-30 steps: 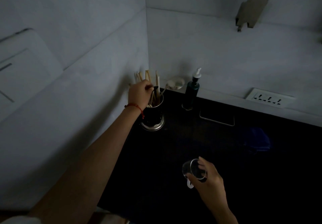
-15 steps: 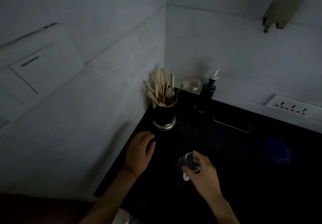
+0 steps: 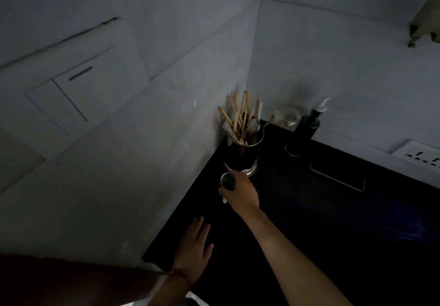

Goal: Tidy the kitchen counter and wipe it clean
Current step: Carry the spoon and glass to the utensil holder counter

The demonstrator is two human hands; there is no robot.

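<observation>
The scene is dim. My right hand (image 3: pixel 241 193) grips a small clear glass cup (image 3: pixel 227 181) and holds it just in front of the metal utensil holder (image 3: pixel 242 155), close to the left wall. The holder stands in the counter's corner and is full of wooden chopsticks (image 3: pixel 240 119). My left hand (image 3: pixel 195 248) lies flat, fingers straight, on the black counter (image 3: pixel 309 222) near its front left edge. A dark blue cloth (image 3: pixel 404 224) lies on the counter at the right, barely visible.
A dark soap pump bottle (image 3: pixel 307 127) stands against the back wall, with a small glass dish (image 3: pixel 285 117) to its left. A flat dark phone (image 3: pixel 338 174) lies on the counter. A white socket strip (image 3: pixel 421 155) sits on the back ledge. Walls close in left and behind.
My left hand left the chopsticks in the holder and came back to rest flat near the counter's front. My right hand carried the glass cup forward and left, up to the holder.
</observation>
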